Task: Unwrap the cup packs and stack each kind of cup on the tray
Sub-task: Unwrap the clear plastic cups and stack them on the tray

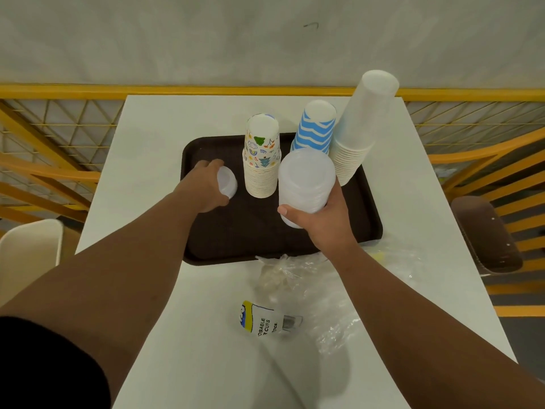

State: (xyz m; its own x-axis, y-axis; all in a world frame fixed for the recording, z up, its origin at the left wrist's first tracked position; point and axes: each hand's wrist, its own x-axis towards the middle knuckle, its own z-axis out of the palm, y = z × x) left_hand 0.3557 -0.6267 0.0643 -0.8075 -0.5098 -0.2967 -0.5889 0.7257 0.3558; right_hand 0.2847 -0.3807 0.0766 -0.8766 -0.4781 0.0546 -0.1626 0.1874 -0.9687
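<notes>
The right hand (pixel 324 219) wraps its fingers around a clear cup stack (pixel 305 184) at frame centre, steadying it over the tray (pixel 236 231). The left hand (pixel 206 187) grips 1 clear cup (pixel 227 183) at the tray's left, likely starting that kind's pile. 3 stacks stand behind; empty wrappers (pixel 309 290) lie on the counter (pixel 206 335) below.

Two bare forearms, no watch-type items visible. Left arm (pixel 118 270): black short sleeve (pixel 44 364) at upper arm (frame's lower left corner). Right arm (pixel 413 320): bare throughout, sleeve unseen.
</notes>
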